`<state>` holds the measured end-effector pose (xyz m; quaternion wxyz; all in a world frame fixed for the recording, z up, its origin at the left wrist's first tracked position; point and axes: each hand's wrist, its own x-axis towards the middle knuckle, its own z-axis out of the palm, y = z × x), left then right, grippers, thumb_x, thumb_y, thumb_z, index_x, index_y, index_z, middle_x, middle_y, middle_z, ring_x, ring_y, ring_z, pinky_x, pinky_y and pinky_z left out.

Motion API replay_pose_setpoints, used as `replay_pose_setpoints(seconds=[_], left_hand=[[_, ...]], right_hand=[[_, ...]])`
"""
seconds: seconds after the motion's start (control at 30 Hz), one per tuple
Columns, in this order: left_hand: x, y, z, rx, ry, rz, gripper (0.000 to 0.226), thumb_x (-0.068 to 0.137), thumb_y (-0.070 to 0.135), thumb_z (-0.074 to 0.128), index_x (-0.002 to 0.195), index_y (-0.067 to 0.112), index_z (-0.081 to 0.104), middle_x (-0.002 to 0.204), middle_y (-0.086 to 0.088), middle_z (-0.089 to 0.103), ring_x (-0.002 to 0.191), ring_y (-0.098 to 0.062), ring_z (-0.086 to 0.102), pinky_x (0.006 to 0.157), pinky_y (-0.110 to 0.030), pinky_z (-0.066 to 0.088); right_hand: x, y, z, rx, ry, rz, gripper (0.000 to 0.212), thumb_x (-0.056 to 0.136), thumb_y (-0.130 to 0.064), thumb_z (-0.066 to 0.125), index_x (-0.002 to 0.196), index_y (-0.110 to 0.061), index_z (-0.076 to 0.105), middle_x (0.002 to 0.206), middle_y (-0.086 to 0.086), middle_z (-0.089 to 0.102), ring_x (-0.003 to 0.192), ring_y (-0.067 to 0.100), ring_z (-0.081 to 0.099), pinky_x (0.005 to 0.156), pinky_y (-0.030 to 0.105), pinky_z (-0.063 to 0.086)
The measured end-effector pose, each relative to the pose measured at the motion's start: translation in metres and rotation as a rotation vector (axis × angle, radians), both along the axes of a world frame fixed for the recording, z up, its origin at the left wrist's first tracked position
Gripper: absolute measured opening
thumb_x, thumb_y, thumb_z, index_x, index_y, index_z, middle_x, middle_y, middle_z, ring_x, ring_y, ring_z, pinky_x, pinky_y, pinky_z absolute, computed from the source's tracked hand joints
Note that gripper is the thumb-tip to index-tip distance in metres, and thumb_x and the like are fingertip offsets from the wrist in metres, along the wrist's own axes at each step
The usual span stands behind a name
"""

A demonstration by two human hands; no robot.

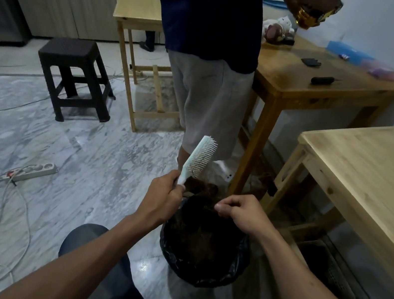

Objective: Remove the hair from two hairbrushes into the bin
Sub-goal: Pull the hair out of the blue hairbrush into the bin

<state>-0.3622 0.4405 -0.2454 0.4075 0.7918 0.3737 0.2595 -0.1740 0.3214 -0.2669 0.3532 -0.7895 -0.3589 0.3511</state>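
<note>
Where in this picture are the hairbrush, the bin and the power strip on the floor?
hairbrush (201,156): head view, on the bristle pad.
bin (238,267): head view, on the black liner at its right rim.
power strip (34,171): head view, on the middle of its white body.

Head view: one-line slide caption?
Left hand holds a pale hairbrush over the black-lined bin while right hand pinches hair.

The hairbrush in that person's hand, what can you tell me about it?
The hairbrush is pale mint, plastic by its look, with an oblong head of light pins facing right. It stands tilted, head up and away. The left hand grips its slim handle, holding it just above the black-lined bin. The pins look mostly clear; a dark hair clump sits by the handle base.
</note>
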Motion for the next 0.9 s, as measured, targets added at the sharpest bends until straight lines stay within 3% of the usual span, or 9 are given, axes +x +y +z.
replay_pose_setpoints(seconds=[0.07, 0.2, 0.27, 0.37, 0.47, 0.6, 0.7, 0.8, 0.9], left_hand=[[0.0, -0.002, -0.004, 0.06, 0.026, -0.039, 0.016, 0.094, 0.006, 0.052, 0.09, 0.02, 0.059, 0.066, 0.009, 0.056, 0.055, -0.003, 0.051, 0.051, -0.02, 0.033], [-0.001, -0.005, -0.009, 0.169, 0.056, -0.123, 0.016, 0.094, 0.015, 0.05, 0.103, 0.017, 0.063, 0.078, 0.005, 0.063, 0.065, -0.005, 0.055, 0.055, -0.02, 0.037], [-0.001, -0.006, -0.01, 0.209, 0.061, -0.151, 0.025, 0.092, 0.023, 0.045, 0.106, 0.015, 0.063, 0.084, 0.002, 0.065, 0.07, -0.008, 0.056, 0.059, -0.026, 0.042], [-0.001, -0.004, -0.011, 0.241, 0.074, -0.158, 0.025, 0.091, 0.023, 0.043, 0.105, 0.016, 0.062, 0.086, 0.002, 0.065, 0.072, -0.011, 0.056, 0.061, -0.027, 0.042], [0.0, 0.0, -0.01, 0.275, 0.067, -0.105, 0.009, 0.095, 0.014, 0.048, 0.094, 0.02, 0.055, 0.075, 0.007, 0.055, 0.064, -0.008, 0.05, 0.055, -0.022, 0.031], [0.0, 0.008, -0.006, 0.273, 0.037, 0.01, 0.013, 0.095, 0.008, 0.049, 0.085, 0.016, 0.051, 0.072, 0.003, 0.05, 0.06, -0.01, 0.045, 0.053, -0.025, 0.027], [0.0, 0.009, -0.003, 0.277, 0.045, 0.005, 0.011, 0.096, 0.007, 0.049, 0.088, 0.014, 0.053, 0.072, 0.004, 0.05, 0.06, -0.009, 0.045, 0.053, -0.023, 0.027], [0.0, 0.005, -0.004, 0.281, 0.054, -0.068, 0.009, 0.096, 0.007, 0.049, 0.092, 0.012, 0.056, 0.073, 0.004, 0.052, 0.061, -0.009, 0.047, 0.054, -0.023, 0.029], [0.001, 0.001, -0.006, 0.249, 0.042, -0.127, 0.012, 0.095, 0.012, 0.048, 0.096, 0.015, 0.059, 0.074, 0.006, 0.056, 0.064, -0.008, 0.051, 0.053, -0.022, 0.032]], right_hand=[[-0.004, 0.004, 0.004, -0.049, -0.003, 0.042, 0.011, 0.089, -0.028, 0.08, 0.1, -0.03, 0.08, 0.101, -0.009, 0.078, 0.1, 0.009, 0.07, 0.09, 0.026, 0.051], [-0.01, 0.017, 0.017, 0.117, 0.186, -0.019, 0.076, 0.072, -0.03, 0.08, 0.144, -0.029, 0.056, 0.138, -0.002, 0.06, 0.127, 0.015, 0.056, 0.105, 0.032, 0.044], [-0.011, 0.019, 0.021, 0.188, 0.304, 0.005, 0.066, 0.072, -0.037, 0.081, 0.136, -0.031, 0.064, 0.134, -0.005, 0.067, 0.124, 0.014, 0.063, 0.109, 0.036, 0.046], [-0.017, 0.017, 0.021, 0.19, 0.329, 0.037, 0.032, 0.085, -0.033, 0.083, 0.112, -0.018, 0.08, 0.103, 0.002, 0.082, 0.099, 0.011, 0.076, 0.097, 0.03, 0.055], [-0.02, 0.015, 0.013, 0.19, 0.193, -0.069, 0.014, 0.089, -0.027, 0.081, 0.091, -0.014, 0.083, 0.086, 0.003, 0.082, 0.084, 0.01, 0.076, 0.086, 0.025, 0.055], [-0.012, 0.004, 0.002, -0.004, -0.059, 0.013, 0.013, 0.09, -0.033, 0.079, 0.084, -0.022, 0.084, 0.082, -0.01, 0.079, 0.086, 0.002, 0.071, 0.078, 0.02, 0.049], [-0.008, -0.002, 0.0, -0.048, -0.045, 0.057, 0.013, 0.092, -0.032, 0.077, 0.102, -0.026, 0.083, 0.101, -0.011, 0.077, 0.102, 0.004, 0.068, 0.089, 0.024, 0.05], [-0.008, 0.004, 0.01, -0.009, 0.068, 0.071, 0.052, 0.089, -0.025, 0.075, 0.14, -0.03, 0.064, 0.136, -0.007, 0.065, 0.122, 0.009, 0.057, 0.104, 0.03, 0.043], [-0.011, 0.013, 0.023, 0.136, 0.264, 0.008, 0.07, 0.08, -0.032, 0.073, 0.148, -0.026, 0.055, 0.142, -0.003, 0.061, 0.126, 0.012, 0.056, 0.105, 0.032, 0.042]])
